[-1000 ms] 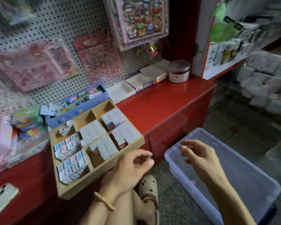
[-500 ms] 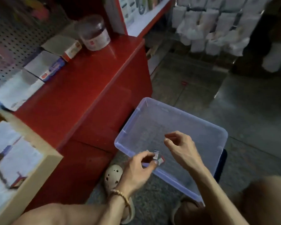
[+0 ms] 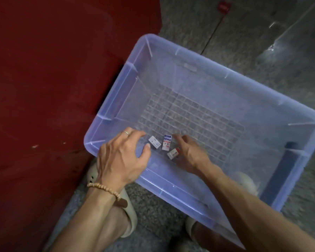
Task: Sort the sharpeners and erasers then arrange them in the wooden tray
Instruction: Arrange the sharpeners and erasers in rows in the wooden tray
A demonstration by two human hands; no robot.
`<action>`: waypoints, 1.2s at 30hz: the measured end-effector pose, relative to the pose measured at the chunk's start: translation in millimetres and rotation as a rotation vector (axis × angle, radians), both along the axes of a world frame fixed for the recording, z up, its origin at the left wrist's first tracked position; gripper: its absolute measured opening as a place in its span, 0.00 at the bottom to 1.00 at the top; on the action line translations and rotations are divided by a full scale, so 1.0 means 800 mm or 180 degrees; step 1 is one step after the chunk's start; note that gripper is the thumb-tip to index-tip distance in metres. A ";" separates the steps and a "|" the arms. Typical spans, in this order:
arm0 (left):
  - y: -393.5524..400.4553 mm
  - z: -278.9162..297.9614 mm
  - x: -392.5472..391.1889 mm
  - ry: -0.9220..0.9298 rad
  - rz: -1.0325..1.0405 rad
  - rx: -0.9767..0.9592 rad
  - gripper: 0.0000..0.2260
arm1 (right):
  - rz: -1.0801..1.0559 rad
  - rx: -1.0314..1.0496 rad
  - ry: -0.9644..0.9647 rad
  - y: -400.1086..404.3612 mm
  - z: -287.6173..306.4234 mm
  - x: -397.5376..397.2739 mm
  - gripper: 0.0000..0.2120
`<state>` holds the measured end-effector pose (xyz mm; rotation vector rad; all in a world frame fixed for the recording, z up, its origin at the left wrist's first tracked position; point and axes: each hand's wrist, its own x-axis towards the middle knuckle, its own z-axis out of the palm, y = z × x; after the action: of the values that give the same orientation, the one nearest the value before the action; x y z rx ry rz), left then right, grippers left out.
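both hands are down inside the bin, close to each other but not touching. the left hand (image 3: 123, 159), with a thin ring on one finger and a string of pale wooden beads at the wrist, hangs with its fingers spread and loosely curled, the thumb tip just beside the small white wrapped eraser (image 3: 154, 142) but not closed on it; it holds nothing. the right hand (image 3: 189, 153) comes in from the other side, fingers curled low over the floor of the bin, its palm edge right against the white eraser with a red end (image 3: 174, 153). whether it is pinching that piece or only touching it i cannot tell, since the fingertips are blurred.

between the two hands lies a third piece, a white eraser with a blue and red printed sleeve (image 3: 166, 142). the three sit in a loose cluster near the front wall, which is probably why both hands come in at once: one from each flank to gather the last strays in a single scoop.

they lie on the ribbed floor of the translucent lilac plastic storage bin (image 3: 116, 99), which rests on the speckled grey floor (image 3: 244, 33) against the dark red cabinet front (image 3: 44, 88). pale foam clogs (image 3: 129, 213) show below the bin. the wooden tray is out of view, so the pieces have yet to be carried up to it.
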<state>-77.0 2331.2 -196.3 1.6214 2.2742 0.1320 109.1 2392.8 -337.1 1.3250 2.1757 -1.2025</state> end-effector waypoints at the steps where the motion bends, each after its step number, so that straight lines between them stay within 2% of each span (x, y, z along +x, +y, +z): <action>1: 0.001 -0.001 0.001 0.0014 0.0040 0.0063 0.13 | 0.0172 0.0114 0.0003 0.000 -0.012 -0.002 0.36; 5: 0.002 -0.006 0.001 0.0016 0.0136 0.0178 0.13 | 0.0509 0.0359 0.0166 0.011 -0.033 -0.028 0.34; 9: 0.001 -0.008 0.001 -0.0012 0.0195 0.0197 0.13 | 0.0654 0.0668 0.0225 0.014 -0.040 -0.057 0.35; 14: 0.001 -0.010 0.001 -0.0031 0.0233 0.0328 0.11 | 0.1322 0.0864 0.0323 0.042 -0.037 -0.069 0.25; 19: 0.000 -0.012 0.001 -0.0037 0.0262 0.0478 0.09 | 0.0651 0.0787 0.0329 0.038 -0.047 -0.059 0.24; 22: 0.000 -0.011 0.001 -0.0052 0.0284 0.0563 0.09 | 0.0158 0.0705 0.0531 0.032 -0.046 -0.066 0.17; 26: 0.000 -0.013 0.001 -0.0060 0.0258 0.0637 0.08 | 0.0249 0.0786 0.0555 0.031 -0.053 -0.075 0.17; 28: -0.001 -0.014 0.001 -0.0067 0.0264 0.0693 0.07 | -0.0007 0.0567 0.0697 0.034 -0.052 -0.079 0.11; 30: -0.001 -0.014 0.001 -0.0058 0.0271 0.0741 0.07 | -0.0324 0.0145 0.0938 0.035 -0.045 -0.087 0.01; 33: -0.002 -0.015 0.001 -0.0037 0.0262 0.0744 0.07 | -0.0269 -0.0137 0.1094 0.025 -0.041 -0.102 0.03; 36: -0.001 -0.015 0.001 -0.0027 0.0264 0.0724 0.08 | -0.0040 0.0177 0.0957 0.014 -0.053 -0.111 0.12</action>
<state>-76.4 2330.4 -208.0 1.6285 2.3930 0.4315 20.2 2403.6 -379.3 1.2486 2.4238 -1.4357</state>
